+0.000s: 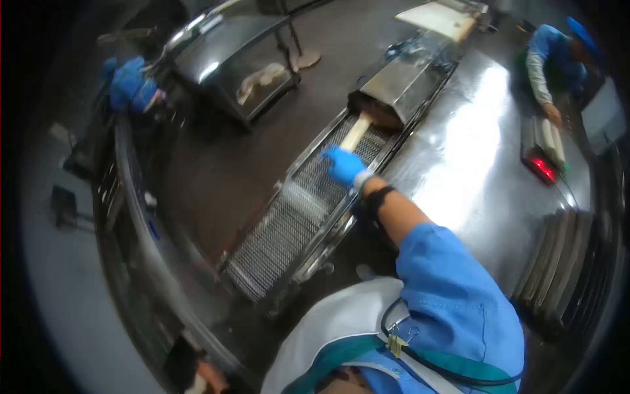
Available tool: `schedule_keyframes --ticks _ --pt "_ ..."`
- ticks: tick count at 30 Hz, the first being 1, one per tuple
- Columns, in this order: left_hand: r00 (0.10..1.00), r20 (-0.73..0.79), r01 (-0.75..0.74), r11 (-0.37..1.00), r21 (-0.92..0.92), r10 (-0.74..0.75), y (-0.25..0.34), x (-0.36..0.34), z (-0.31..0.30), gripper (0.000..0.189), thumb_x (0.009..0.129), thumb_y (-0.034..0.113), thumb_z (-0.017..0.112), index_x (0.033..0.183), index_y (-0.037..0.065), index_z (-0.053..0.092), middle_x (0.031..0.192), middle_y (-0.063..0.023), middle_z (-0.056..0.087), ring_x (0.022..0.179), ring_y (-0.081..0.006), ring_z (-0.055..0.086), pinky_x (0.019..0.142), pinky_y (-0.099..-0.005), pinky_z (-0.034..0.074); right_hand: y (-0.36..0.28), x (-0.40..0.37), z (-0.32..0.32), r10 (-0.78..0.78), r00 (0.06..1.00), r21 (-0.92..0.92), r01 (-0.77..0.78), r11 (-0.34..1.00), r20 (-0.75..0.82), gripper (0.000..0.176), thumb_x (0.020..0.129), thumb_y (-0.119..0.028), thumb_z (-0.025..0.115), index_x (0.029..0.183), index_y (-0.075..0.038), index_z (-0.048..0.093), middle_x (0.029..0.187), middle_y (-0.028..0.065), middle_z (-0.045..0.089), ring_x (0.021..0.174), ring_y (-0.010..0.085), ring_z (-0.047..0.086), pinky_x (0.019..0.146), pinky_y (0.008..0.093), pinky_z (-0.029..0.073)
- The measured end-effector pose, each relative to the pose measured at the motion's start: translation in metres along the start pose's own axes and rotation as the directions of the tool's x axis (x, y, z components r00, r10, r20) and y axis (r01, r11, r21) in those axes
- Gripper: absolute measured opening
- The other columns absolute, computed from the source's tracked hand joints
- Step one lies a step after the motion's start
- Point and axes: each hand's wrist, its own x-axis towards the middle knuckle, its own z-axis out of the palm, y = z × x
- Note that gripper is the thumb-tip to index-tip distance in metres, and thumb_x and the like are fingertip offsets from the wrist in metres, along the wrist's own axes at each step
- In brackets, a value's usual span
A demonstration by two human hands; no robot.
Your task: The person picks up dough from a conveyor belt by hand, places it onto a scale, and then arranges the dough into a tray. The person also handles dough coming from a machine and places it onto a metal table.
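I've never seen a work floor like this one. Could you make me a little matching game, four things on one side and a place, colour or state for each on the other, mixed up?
Things:
1. right hand
2. pale bar
3. wristband
4. lit display

Descriptions:
A. glowing red
B. above the mesh belt, far end at the metal hood
C. covered in blue
D. black, on the forearm

Pairs: 1-C, 2-B, 3-D, 4-A
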Motion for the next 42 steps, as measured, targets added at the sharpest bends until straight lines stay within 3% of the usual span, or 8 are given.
schedule_keyframes --ticks 5,6,8,10,17,28,37,42 --pt "0.950 0.087 0.312 0.876 -0.367 -0.301 0.036 -0.067 -0.105 0.039 0.094 0.030 0.047 0.090 -0.006 0.061 0.086 -0.0225 0.063 0.082 -0.0366 0.057 0.075 -0.0418 0.044 -0.003 0.005 -0.018 -0.079 0.959 -0.436 0.197 0.878 0.273 0.031 0.066 -0.015 0.067 0.097 -0.014 0.064 0.104 0.0087 0.062 0.100 0.0283 0.059 0.081 0.0414 0.050" --pt "0.892 0.130 0.352 0.483 -0.802 -0.433 0.025 -0.075 -0.078 0.038 0.094 0.029 0.046 0.091 -0.006 0.060 0.081 -0.0227 0.062 0.077 -0.0367 0.057 0.070 -0.0422 0.045 -0.002 -0.006 -0.017 -0.110 0.933 -0.517 0.285 0.807 0.342 0.030 0.066 -0.016 0.069 0.096 -0.017 0.065 0.103 0.0087 0.062 0.098 0.0283 0.059 0.080 0.0425 0.051" --pt "0.952 0.043 0.290 0.847 -0.445 -0.304 0.043 -0.101 -0.129 0.033 0.095 0.028 0.045 0.094 -0.001 0.061 0.076 -0.0171 0.062 0.068 -0.0318 0.058 0.062 -0.0394 0.047 -0.023 -0.025 -0.013 -0.059 0.888 -0.604 0.358 0.712 0.457 0.019 0.075 -0.018 0.065 0.092 -0.012 0.068 0.100 0.0138 0.064 0.094 0.0298 0.061 0.081 0.0407 0.050" --pt "0.850 0.195 0.410 0.382 -0.828 -0.489 0.059 -0.135 -0.123 0.029 0.093 0.025 0.047 0.090 0.001 0.063 0.078 -0.0190 0.062 0.069 -0.0346 0.058 0.063 -0.0428 0.045 0.007 -0.043 -0.032 -0.191 0.881 -0.381 0.371 0.847 0.433 0.023 0.074 -0.018 0.066 0.095 -0.008 0.065 0.096 0.0172 0.060 0.094 0.0343 0.058 0.079 0.0423 0.048" --pt "0.871 0.141 0.484 0.771 -0.414 -0.471 0.080 -0.191 -0.167 0.044 0.091 0.032 0.043 0.071 0.000 0.065 0.079 -0.0199 0.062 0.086 -0.0382 0.053 0.078 -0.0484 0.039 0.072 -0.044 -0.025 -0.033 0.990 0.357 -0.019 0.934 0.140 0.031 0.077 -0.008 0.064 0.104 0.006 0.060 0.099 0.0138 0.066 0.090 0.0211 0.061 0.079 0.0319 0.047" --pt "0.879 0.154 0.472 0.778 -0.415 -0.451 0.085 -0.251 -0.160 0.044 0.093 0.029 0.042 0.072 0.000 0.067 0.081 -0.0186 0.063 0.091 -0.0336 0.051 0.082 -0.0483 0.035 -0.335 -0.187 -0.165 -0.505 0.859 0.848 0.202 0.490 0.087 0.044 0.083 -0.014 0.058 0.122 0.004 0.050 0.122 0.0150 0.055 0.099 0.0190 0.058 0.078 0.0277 0.050" --pt "0.857 0.383 0.515 0.599 -0.613 -0.345 0.063 -0.302 -0.187 0.037 0.085 0.031 0.051 0.081 -0.002 0.066 0.085 -0.0217 0.063 0.090 -0.0368 0.056 0.083 -0.0472 0.040 -0.418 -0.356 -0.099 -0.908 0.201 0.888 -0.366 0.278 0.368 0.057 0.084 -0.011 0.058 0.136 0.002 0.036 0.135 0.0138 0.043 0.112 0.0227 0.053 0.097 0.0360 0.042" --pt "0.870 0.485 0.477 0.412 -0.776 -0.093 0.004 -0.305 -0.230 0.035 0.085 0.031 0.053 0.090 -0.002 0.063 0.088 -0.0232 0.063 0.085 -0.0368 0.061 0.075 -0.0413 0.047 -0.340 -0.327 -0.109 -0.625 0.541 0.798 -0.158 0.582 0.562 0.039 0.085 -0.009 0.052 0.123 0.001 0.053 0.119 0.0108 0.058 0.101 0.0163 0.057 0.091 0.0303 0.045"
